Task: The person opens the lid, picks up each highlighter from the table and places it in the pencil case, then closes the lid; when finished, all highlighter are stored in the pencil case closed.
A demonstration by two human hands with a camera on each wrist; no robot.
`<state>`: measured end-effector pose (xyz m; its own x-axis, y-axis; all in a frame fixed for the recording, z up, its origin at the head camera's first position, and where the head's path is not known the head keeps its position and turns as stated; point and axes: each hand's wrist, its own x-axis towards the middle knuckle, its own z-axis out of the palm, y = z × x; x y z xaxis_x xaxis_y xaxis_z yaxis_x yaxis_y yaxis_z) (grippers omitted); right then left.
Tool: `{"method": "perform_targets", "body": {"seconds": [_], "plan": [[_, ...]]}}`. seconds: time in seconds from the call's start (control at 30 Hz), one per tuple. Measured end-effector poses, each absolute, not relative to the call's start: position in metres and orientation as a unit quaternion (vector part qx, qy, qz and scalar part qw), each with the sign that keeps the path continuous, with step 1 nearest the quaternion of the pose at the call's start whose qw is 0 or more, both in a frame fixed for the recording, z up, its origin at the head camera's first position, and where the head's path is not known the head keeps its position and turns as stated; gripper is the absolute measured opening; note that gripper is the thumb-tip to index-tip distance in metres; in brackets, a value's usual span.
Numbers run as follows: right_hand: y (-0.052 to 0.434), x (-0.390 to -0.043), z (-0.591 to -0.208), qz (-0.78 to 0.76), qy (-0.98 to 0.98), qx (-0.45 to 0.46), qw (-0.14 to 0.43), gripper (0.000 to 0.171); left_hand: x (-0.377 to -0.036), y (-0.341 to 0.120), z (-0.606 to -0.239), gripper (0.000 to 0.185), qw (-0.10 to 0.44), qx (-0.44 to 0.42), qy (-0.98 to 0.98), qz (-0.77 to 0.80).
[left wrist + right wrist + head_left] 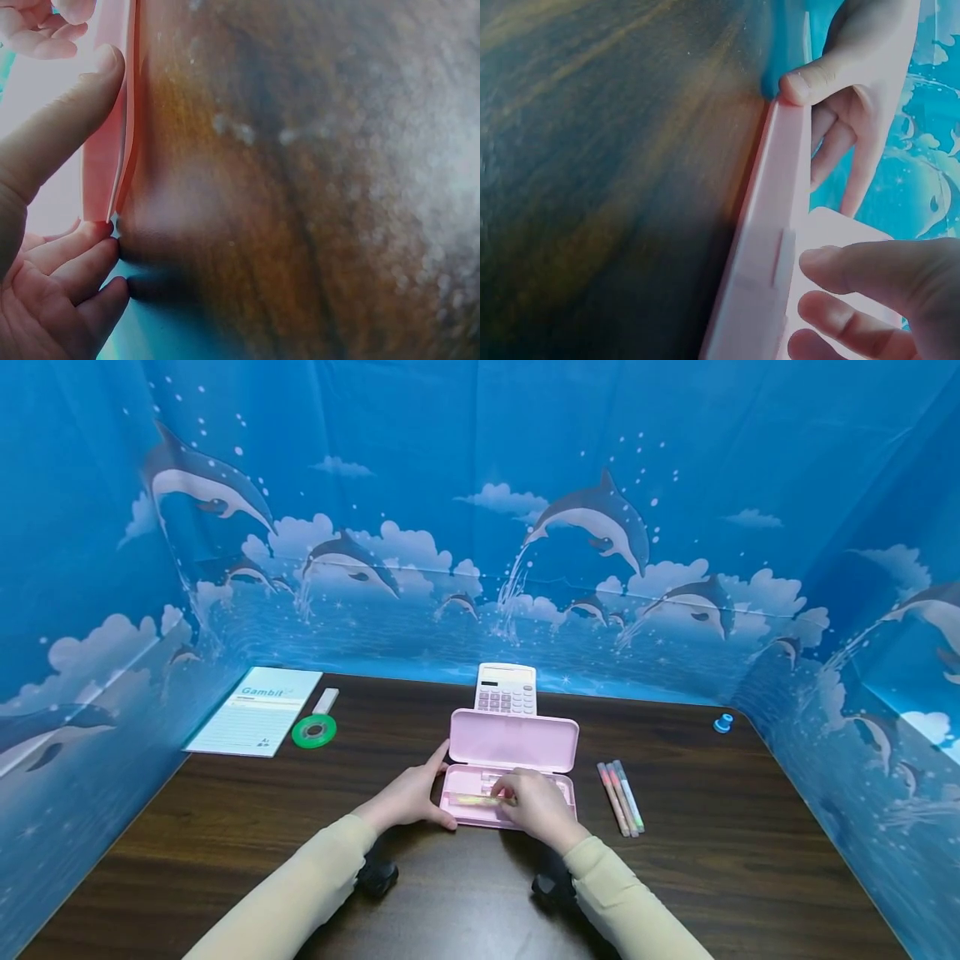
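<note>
A pink pencil case (513, 739) lies with its lid raised. My left hand (408, 796) grips its left end, the thumb on the near corner and the fingers along the side. In the left wrist view the thumb (94, 90) presses the near wall. A yellowish marker (472, 800) lies lengthwise inside the case. Over its right end is my right hand (536, 806), fingers bent down. In the right wrist view the thumb (829, 266) and fingertips stand apart at the case wall, with nothing visible between them.
Several slim markers (621, 799) lie right of the case. A white calculator (506, 687) stands behind the lid. Left are a booklet (258, 714), a green tape roll (313, 732) and a white stick-like piece (326, 700). A small blue object (723, 723) sits at the far right.
</note>
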<state>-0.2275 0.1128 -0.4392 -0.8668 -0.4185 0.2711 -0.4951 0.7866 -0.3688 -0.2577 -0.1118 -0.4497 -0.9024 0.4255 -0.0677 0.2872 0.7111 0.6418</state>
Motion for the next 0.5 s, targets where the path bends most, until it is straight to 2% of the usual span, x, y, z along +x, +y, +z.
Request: {"method": "perform_targets", "body": {"seconds": [0.3,0.5], "plan": [[0.124,-0.226,-0.438,0.215,-0.942,0.222,0.131,0.006,-0.257,-0.110,-0.450,0.130,0.104,0.195,0.920,0.325],[0.134,-0.225,-0.431,0.233,-0.950,0.177,0.110,0.005,-0.259,-0.112,-0.452,0.130,0.101,0.196,0.920,0.325]]}}
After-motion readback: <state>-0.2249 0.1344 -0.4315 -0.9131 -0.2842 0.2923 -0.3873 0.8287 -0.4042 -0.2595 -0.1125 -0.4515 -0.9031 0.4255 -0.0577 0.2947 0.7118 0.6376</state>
